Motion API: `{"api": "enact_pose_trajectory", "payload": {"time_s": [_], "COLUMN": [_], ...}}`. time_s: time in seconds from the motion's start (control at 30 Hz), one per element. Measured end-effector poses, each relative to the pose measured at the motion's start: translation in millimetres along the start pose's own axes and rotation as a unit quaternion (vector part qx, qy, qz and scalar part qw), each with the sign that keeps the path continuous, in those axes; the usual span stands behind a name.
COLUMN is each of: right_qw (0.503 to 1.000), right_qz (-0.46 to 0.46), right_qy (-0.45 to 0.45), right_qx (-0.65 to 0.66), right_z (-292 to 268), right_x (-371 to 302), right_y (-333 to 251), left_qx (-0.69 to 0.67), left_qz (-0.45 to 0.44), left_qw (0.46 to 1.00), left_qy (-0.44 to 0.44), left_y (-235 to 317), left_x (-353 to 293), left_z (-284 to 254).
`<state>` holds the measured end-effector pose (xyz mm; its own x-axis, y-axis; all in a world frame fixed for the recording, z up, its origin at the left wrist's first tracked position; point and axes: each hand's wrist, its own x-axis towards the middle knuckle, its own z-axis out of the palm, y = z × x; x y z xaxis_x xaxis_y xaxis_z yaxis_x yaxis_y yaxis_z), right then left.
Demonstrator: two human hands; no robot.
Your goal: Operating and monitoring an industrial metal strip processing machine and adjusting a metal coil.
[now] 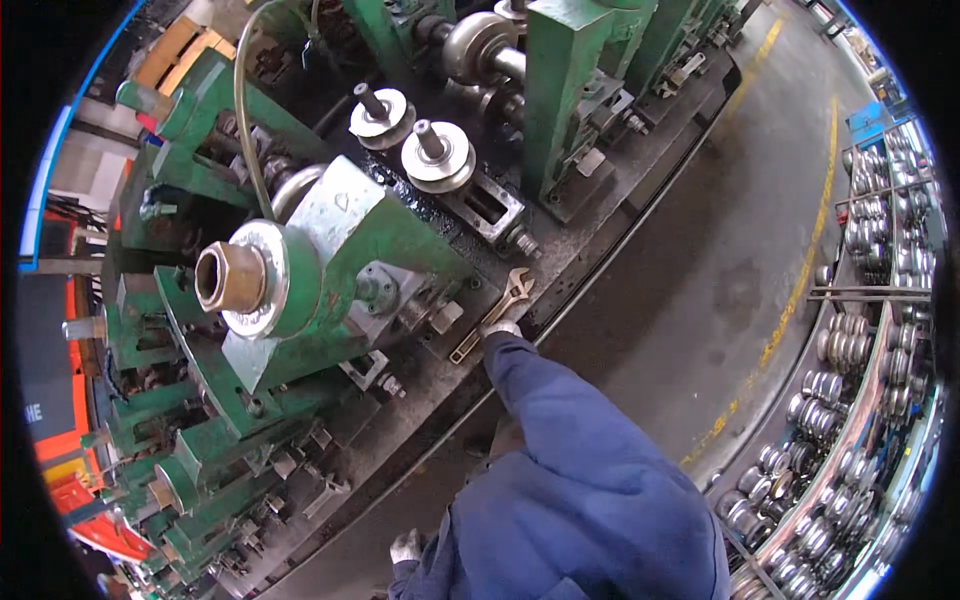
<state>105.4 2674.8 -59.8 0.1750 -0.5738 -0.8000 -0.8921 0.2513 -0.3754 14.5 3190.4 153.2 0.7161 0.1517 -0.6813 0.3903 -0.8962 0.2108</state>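
Observation:
My right hand (502, 328), in a pale glove, reaches to the machine's edge and is closed at the handle of an adjustable wrench (512, 296). The wrench lies slantwise along the metal bed (432, 385), its jaw end pointing away from me. Part of the handle and most of my fingers are hidden by the glove. Low in the view, my left hand (405, 546), also gloved, hangs beside my body, apart from the machine. Its fingers are too small to make out. Beyond the wrench, two grooved rollers (438, 160) stand on upright shafts.
Green machine stands (560, 90) line the bed, one carrying a large brass-coloured nut (230, 277). A hose (243, 110) curves over the far side. To the right runs a grey floor with a yellow line (800, 290), then racks of metal rollers (845, 345). Another wrench (328, 492) lies at lower left.

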Motion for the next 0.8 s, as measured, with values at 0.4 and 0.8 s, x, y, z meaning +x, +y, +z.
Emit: {"api": "enact_pose_trajectory", "payload": {"time_s": [0.4,0.8], "right_qw": [0.998,0.987], "right_qz": [0.035,-0.128], "right_qy": [-0.006,-0.097], "right_qx": [-0.054,-0.023], "right_z": [-10.7,6.3], "right_x": [2.1,73.5], "right_y": [9.3,34.0], "left_qx": [-0.003,0.008], "left_qz": [-0.017,-0.076], "left_qw": [1.000,0.997], "left_qy": [0.009,0.007], "left_y": [17.5,-7.0], "left_x": [-6.3,-33.5], "left_z": [-4.0,3.9]}}
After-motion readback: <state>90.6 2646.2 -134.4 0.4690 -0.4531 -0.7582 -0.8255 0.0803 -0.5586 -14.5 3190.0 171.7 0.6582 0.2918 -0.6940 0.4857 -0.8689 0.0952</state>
